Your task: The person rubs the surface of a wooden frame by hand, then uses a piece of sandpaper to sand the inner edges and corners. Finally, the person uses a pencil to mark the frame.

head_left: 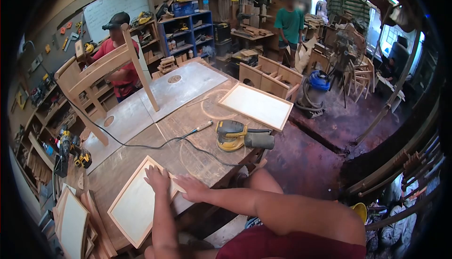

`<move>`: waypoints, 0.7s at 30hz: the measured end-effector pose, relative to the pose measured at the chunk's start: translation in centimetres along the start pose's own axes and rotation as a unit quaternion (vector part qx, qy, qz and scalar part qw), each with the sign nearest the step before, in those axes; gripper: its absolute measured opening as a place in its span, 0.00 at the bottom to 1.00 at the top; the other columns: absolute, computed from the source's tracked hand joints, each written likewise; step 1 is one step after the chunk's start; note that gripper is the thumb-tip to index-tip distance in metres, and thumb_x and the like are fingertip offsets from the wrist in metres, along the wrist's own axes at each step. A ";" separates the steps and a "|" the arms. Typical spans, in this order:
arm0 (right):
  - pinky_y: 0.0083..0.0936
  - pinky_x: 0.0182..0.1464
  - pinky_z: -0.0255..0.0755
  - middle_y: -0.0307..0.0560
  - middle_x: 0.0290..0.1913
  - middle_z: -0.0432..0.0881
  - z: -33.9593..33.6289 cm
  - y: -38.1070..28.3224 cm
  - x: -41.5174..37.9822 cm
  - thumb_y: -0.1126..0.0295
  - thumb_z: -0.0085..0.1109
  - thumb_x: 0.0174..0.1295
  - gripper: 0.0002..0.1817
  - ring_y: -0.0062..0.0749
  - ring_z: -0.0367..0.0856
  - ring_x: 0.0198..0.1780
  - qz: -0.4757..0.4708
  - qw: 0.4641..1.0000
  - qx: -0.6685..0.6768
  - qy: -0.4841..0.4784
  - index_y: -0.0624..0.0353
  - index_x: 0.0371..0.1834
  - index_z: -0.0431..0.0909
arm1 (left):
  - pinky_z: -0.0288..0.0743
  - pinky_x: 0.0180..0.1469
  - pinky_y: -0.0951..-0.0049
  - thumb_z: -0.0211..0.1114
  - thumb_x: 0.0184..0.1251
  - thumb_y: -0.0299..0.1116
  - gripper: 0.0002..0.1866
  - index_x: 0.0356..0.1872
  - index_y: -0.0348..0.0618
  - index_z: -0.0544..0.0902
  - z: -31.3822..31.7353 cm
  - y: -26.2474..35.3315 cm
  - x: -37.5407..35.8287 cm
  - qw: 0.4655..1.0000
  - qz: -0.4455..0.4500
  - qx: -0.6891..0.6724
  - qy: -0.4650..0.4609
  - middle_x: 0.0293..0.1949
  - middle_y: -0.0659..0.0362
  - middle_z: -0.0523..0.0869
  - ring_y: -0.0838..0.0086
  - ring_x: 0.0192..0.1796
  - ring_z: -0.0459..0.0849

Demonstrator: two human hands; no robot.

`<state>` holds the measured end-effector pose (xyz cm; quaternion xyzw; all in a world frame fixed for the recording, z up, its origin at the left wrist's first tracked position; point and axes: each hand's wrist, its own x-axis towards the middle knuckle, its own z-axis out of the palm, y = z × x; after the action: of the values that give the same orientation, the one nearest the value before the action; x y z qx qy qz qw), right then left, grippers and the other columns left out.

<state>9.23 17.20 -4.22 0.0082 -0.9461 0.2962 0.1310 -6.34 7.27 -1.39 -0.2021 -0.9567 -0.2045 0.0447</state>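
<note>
A white panel with a light wood frame (130, 207) lies on the workbench in front of me. My left hand (157, 180) rests on its upper right part, fingers spread over the frame edge and white face. My right hand (190, 187) is beside it, fingers stretched out along the panel's right edge. Whether something thin lies under those fingers I cannot make out. Farther up the bench sits a yellow and black sander (230, 135) with its dust canister. Near the sander lies a chisel-like tool (203, 127) with a wooden handle.
Another framed panel (256, 106) lies at the bench's right edge. More framed panels (73, 226) lean at lower left. A wooden chair frame (103, 73) stands on the metal plate (188, 84). A black cord (127, 144) crosses the bench. Two people (125, 56) (289, 25) stand beyond.
</note>
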 end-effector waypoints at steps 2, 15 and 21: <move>0.45 0.80 0.48 0.62 0.77 0.60 -0.3 0.0 0.1 0.62 0.62 0.61 0.42 0.53 0.57 0.78 -0.006 1.000 -0.016 0.004 0.59 0.78 0.56 | 0.43 0.77 0.37 0.63 0.68 0.46 0.31 0.65 0.32 0.77 0.2 0.2 -1.0 1.000 0.005 -0.014 0.004 0.73 0.42 0.68 0.46 0.80 0.55; 0.45 0.77 0.54 0.62 0.73 0.66 -0.5 -0.1 0.4 0.64 0.61 0.61 0.35 0.54 0.63 0.74 -0.010 1.000 -0.011 0.023 0.64 0.71 0.64 | 0.50 0.75 0.38 0.61 0.72 0.49 0.24 0.57 0.41 0.84 -1.3 -0.2 -7.3 0.985 0.098 -0.113 -0.081 0.69 0.40 0.73 0.39 0.76 0.62; 0.45 0.77 0.55 0.62 0.73 0.66 -0.1 0.2 0.3 0.64 0.60 0.61 0.36 0.53 0.64 0.74 -0.006 0.999 0.007 0.036 0.63 0.73 0.63 | 0.51 0.77 0.43 0.62 0.71 0.51 0.26 0.61 0.43 0.83 -0.6 -1.7 -7.3 0.983 0.105 -0.130 -0.079 0.70 0.40 0.73 0.41 0.76 0.62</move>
<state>8.93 17.39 -4.18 0.0043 -0.9386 0.3020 0.1667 -0.38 2.91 -2.67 -0.3213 -0.8959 -0.3047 -0.0360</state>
